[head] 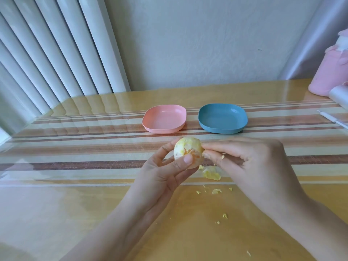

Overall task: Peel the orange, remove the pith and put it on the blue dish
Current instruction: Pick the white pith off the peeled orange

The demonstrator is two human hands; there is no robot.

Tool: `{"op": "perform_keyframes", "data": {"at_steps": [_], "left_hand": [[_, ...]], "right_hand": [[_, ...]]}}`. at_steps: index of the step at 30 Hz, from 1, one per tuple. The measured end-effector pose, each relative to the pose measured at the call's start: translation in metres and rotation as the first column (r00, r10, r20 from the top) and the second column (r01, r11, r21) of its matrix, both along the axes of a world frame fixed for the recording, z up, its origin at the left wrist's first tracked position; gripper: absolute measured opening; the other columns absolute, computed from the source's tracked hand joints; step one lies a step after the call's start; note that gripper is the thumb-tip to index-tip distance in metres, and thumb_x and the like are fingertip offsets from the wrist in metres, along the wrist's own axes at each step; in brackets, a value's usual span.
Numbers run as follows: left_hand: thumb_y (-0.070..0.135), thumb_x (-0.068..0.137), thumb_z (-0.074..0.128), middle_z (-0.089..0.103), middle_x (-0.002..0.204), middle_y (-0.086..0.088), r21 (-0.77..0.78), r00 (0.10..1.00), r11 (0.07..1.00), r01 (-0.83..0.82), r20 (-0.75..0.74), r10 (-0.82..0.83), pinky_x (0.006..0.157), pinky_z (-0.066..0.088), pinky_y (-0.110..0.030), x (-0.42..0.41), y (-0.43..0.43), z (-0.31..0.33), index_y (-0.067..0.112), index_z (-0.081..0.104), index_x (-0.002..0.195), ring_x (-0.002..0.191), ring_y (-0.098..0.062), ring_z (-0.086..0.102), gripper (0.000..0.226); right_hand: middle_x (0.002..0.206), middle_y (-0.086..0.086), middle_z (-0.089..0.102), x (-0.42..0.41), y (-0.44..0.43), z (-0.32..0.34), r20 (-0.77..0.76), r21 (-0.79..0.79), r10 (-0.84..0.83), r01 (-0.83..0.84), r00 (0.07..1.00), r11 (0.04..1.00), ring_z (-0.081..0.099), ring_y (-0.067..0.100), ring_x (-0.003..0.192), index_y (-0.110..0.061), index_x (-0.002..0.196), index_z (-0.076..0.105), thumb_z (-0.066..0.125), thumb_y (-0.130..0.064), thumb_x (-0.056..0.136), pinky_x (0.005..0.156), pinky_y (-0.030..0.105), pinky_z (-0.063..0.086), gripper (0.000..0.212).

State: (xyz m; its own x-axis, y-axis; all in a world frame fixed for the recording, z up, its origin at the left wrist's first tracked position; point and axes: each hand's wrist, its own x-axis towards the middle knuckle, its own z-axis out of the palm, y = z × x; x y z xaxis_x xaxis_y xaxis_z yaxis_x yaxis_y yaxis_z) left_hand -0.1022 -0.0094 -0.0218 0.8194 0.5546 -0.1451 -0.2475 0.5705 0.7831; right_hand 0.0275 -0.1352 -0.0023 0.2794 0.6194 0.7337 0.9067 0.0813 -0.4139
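Now left fingers (185, 160) grip the round, pith-coated orange (188, 146); right fingers (216, 146) seemingly pinch it.

Home dining spot: striped table (75, 162), radiator (56, 53), plastic dishes (164, 118).

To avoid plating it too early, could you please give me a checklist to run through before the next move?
1. Left hand grips the orange securely: ok.
2. Right hand pinches pith at the orange's right side: ok.
3. Pith all removed: not ok, pale pith covers most of it.
4. Far side of orange clean: cannot tell.
5. Blue dish holds nothing: ok.
6. Scraps lie on the table, off the dish: ok.
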Motion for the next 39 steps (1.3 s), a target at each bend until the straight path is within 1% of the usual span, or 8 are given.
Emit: {"op": "perform_keyframes", "data": {"at_steps": [11, 22, 24, 28, 30, 33, 35, 39], "left_hand": [[0.020, 0.046, 0.089, 0.073, 0.103, -0.009, 0.287, 0.982, 0.951, -0.111, -0.114, 0.150, 0.099, 0.049, -0.042, -0.002, -0.011, -0.002, 0.027, 0.072, 0.099, 0.101, -0.029, 0.067, 0.055], [0.020, 0.045, 0.089, 0.073, 0.101, -0.005, 0.329, 0.982, 0.940, -0.089, -0.128, 0.138, 0.098, 0.050, -0.042, -0.003, -0.015, 0.002, 0.025, 0.072, 0.101, 0.097, -0.024, 0.068, 0.058], [0.018, 0.046, 0.088, 0.073, 0.102, -0.008, 0.300, 0.985, 0.950, -0.088, -0.116, 0.128, 0.098, 0.050, -0.042, -0.002, -0.014, 0.002, 0.022, 0.071, 0.104, 0.098, -0.025, 0.068, 0.060], [0.008, 0.054, 0.087, 0.071, 0.109, -0.016, 0.250, 0.991, 0.963, -0.097, -0.070, 0.118, 0.097, 0.053, -0.039, -0.001, -0.012, 0.004, 0.016, 0.067, 0.105, 0.103, -0.030, 0.068, 0.055], [0.004, 0.061, 0.080, 0.071, 0.110, -0.016, 0.240, 0.991, 0.964, -0.112, -0.039, 0.125, 0.095, 0.054, -0.037, 0.000, -0.011, 0.005, 0.015, 0.065, 0.106, 0.102, -0.029, 0.068, 0.049], [0.004, 0.060, 0.083, 0.070, 0.111, -0.015, 0.256, 0.992, 0.960, -0.115, -0.023, 0.125, 0.098, 0.052, -0.040, -0.001, -0.011, 0.004, 0.015, 0.065, 0.109, 0.102, -0.029, 0.067, 0.054], [0.012, 0.054, 0.086, 0.070, 0.112, -0.015, 0.278, 0.991, 0.953, -0.121, -0.022, 0.132, 0.100, 0.049, -0.043, -0.001, -0.011, 0.004, 0.018, 0.065, 0.108, 0.104, -0.031, 0.066, 0.058], [0.018, 0.051, 0.087, 0.069, 0.110, -0.012, 0.329, 0.985, 0.933, -0.145, -0.042, 0.168, 0.098, 0.049, -0.043, -0.002, -0.012, 0.003, 0.020, 0.065, 0.107, 0.104, -0.031, 0.067, 0.060]], "right_hand": [[0.059, -0.003, 0.068, -0.002, 0.004, -0.006, 0.064, 0.034, -0.066, 0.064, 0.996, 0.997, 0.064, 0.012, 0.051, -0.012, 0.069, 0.075, 0.070, -0.011, 0.071, 0.049, 0.030, 0.049, 0.005], [0.056, -0.006, 0.062, -0.004, 0.003, -0.005, 0.188, 0.037, -0.138, 0.133, 0.972, 0.990, 0.059, 0.014, 0.049, -0.013, 0.065, 0.068, 0.067, -0.008, 0.069, 0.043, 0.029, 0.047, 0.007], [0.058, -0.007, 0.063, -0.003, 0.003, -0.004, 0.131, 0.029, -0.120, 0.117, 0.984, 0.993, 0.060, 0.010, 0.051, -0.014, 0.066, 0.069, 0.068, -0.008, 0.068, 0.048, 0.029, 0.048, 0.007], [0.069, -0.016, 0.070, -0.002, 0.002, 0.000, -0.196, -0.001, 0.009, -0.009, 0.981, 1.000, 0.066, -0.002, 0.066, -0.019, 0.081, 0.077, 0.074, -0.012, 0.073, 0.062, 0.005, 0.047, 0.011], [0.074, -0.019, 0.072, -0.004, 0.002, 0.003, -0.375, 0.007, 0.091, -0.095, 0.922, 0.995, 0.067, -0.006, 0.069, -0.025, 0.090, 0.076, 0.083, -0.017, 0.072, 0.064, 0.003, 0.048, 0.021], [0.079, -0.020, 0.073, -0.007, 0.002, 0.003, -0.493, 0.053, 0.136, -0.127, 0.860, 0.991, 0.069, -0.004, 0.069, -0.026, 0.091, 0.075, 0.076, -0.026, 0.068, 0.065, 0.006, 0.049, 0.023], [0.080, -0.021, 0.073, -0.008, 0.002, 0.004, -0.446, 0.061, 0.122, -0.106, 0.887, 0.992, 0.069, -0.004, 0.070, -0.022, 0.092, 0.076, 0.075, -0.027, 0.069, 0.066, 0.007, 0.051, 0.023], [0.078, -0.009, 0.073, -0.006, 0.003, 0.001, -0.135, 0.056, 0.016, -0.008, 0.991, 0.998, 0.068, 0.001, 0.072, -0.013, 0.092, 0.077, 0.075, -0.017, 0.077, 0.065, 0.012, 0.052, 0.015]]}}
